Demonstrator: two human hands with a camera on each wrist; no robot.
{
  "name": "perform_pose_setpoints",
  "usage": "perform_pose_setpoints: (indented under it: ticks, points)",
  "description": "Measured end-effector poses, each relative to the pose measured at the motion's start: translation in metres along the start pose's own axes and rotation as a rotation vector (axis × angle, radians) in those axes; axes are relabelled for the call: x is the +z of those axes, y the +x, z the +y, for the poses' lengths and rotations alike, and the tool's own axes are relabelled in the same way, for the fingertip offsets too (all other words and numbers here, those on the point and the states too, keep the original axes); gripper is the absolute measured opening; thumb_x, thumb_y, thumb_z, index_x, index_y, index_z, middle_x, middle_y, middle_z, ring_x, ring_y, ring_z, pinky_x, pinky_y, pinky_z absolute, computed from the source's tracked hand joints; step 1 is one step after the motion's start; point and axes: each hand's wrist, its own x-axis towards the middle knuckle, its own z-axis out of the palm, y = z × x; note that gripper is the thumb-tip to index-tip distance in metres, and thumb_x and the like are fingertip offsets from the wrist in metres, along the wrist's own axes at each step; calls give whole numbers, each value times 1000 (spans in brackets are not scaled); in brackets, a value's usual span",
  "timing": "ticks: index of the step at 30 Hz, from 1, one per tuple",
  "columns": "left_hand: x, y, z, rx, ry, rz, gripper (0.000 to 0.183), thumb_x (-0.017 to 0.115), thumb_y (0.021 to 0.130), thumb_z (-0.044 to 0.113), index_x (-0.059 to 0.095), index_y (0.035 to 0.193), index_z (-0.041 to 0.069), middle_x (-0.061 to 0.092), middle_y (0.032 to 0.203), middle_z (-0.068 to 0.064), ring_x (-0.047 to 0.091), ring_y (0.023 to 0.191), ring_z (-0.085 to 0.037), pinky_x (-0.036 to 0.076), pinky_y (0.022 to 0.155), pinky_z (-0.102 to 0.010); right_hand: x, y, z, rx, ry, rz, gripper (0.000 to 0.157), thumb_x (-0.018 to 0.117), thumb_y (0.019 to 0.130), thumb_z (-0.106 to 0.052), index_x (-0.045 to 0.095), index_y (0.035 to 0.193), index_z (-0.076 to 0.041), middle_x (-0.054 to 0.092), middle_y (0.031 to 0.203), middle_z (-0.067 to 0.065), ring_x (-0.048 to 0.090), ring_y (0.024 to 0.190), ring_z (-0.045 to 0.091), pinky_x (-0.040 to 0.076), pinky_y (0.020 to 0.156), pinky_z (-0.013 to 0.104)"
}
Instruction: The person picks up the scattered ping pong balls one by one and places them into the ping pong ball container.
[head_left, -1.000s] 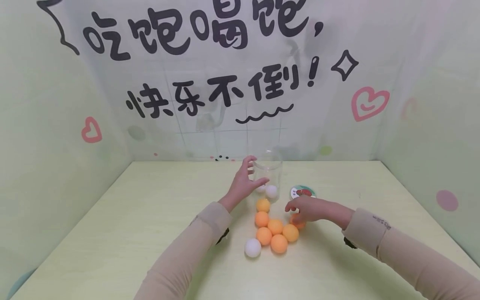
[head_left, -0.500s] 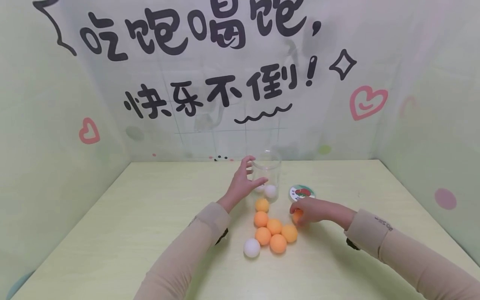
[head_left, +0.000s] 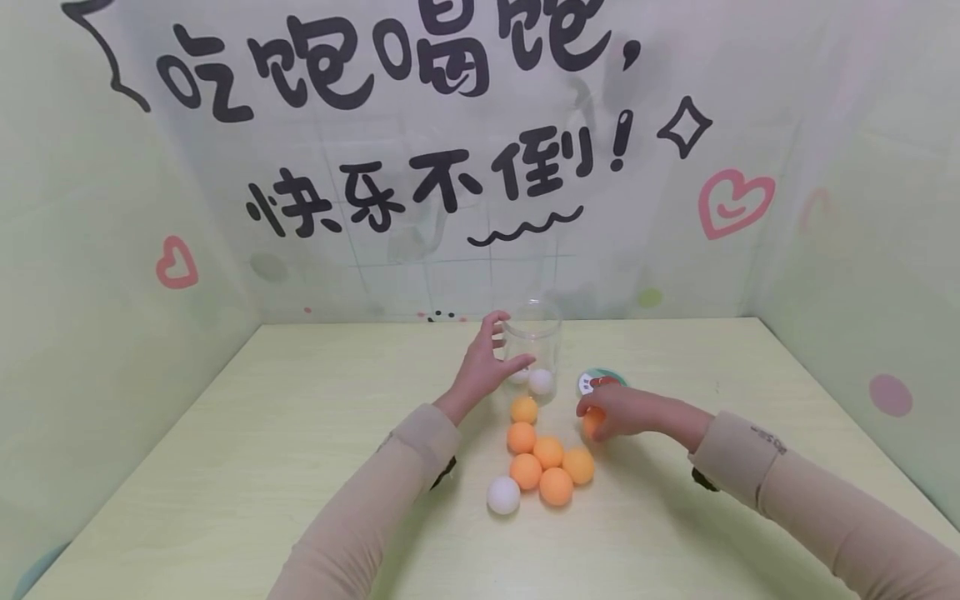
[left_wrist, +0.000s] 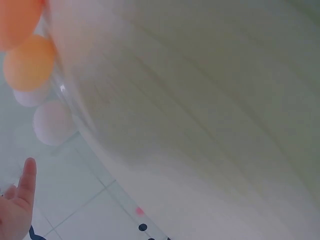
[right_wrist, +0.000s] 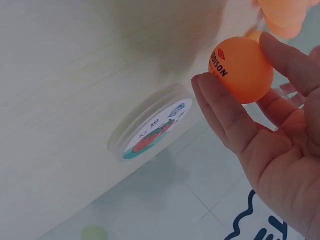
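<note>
My left hand (head_left: pixel 483 362) holds the left side of a clear jar (head_left: pixel 552 346), thumb across its front and fingers spread behind. White ping-pong balls (head_left: pixel 540 382) lie at the jar's bottom. Only part of that hand, with one finger pointing upward, enters the left wrist view. To the right, my right hand (head_left: pixel 626 410) pinches an orange ping-pong ball (right_wrist: pixel 242 70) between thumb and fingers, above the table. Dark lettering marks this ball. Just beyond the hand lies a round lid (right_wrist: pixel 157 127) with a red and green picture, partly covered by the hand in the head view.
Several orange ping-pong balls (head_left: pixel 548 451) sit clustered in front of the jar, between my forearms. A white ping-pong ball (head_left: pixel 503 495) rests at the cluster's near left. Behind the table (head_left: pixel 300 433) rises a printed wall (head_left: pixel 420 283), with side walls left and right.
My right hand has closed on the orange ball at the right of the cluster and lifted it toward the lid. The left hand stays at the jar.
</note>
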Motion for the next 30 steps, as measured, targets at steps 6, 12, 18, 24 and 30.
perform_pose_setpoints:
  ticks: [6, 12, 18, 24, 30]
  points:
    - [0, 1, 0, -9, -5, -4, 73, 76, 75, 26, 31, 131, 16, 43, 133, -18, 49, 116, -39, 50, 84, -43, -9, 1, 1, -50, -19, 55, 31, 70, 74, -9, 61, 102, 1, 58, 92, 4, 48, 82, 18, 43, 76, 30]
    - [0, 1, -1, -17, -7, 1, 71, 75, 75, 26, 32, 131, 17, 43, 133, -18, 48, 116, -39, 49, 85, -44, -24, 0, -3, -27, 5, 60, 31, 67, 77, -8, 59, 105, 2, 59, 91, 4, 48, 76, 15, 43, 69, 26]
    - [1, 1, -1, -25, -5, 7, 71, 75, 76, 26, 32, 131, 18, 42, 133, -18, 48, 116, -39, 49, 85, -44, -43, 2, -5, 12, 0, 121, 34, 66, 78, -8, 59, 110, 1, 62, 101, 9, 50, 81, 18, 43, 70, 28]
    - [1, 0, 1, -28, -1, 8, 71, 75, 75, 26, 32, 131, 19, 42, 134, -18, 49, 115, -36, 51, 83, -42, -59, 2, -7, 57, 17, 166, 38, 67, 79, -7, 57, 114, 2, 61, 101, 10, 51, 82, 21, 47, 71, 30]
    - [2, 1, 2, -33, 2, 10, 71, 75, 75, 26, 32, 131, 20, 43, 134, -16, 50, 115, -34, 51, 83, -41, -70, 1, -10, -3, -46, 275, 34, 65, 79, -4, 59, 112, 4, 62, 106, 16, 53, 88, 27, 47, 78, 39]
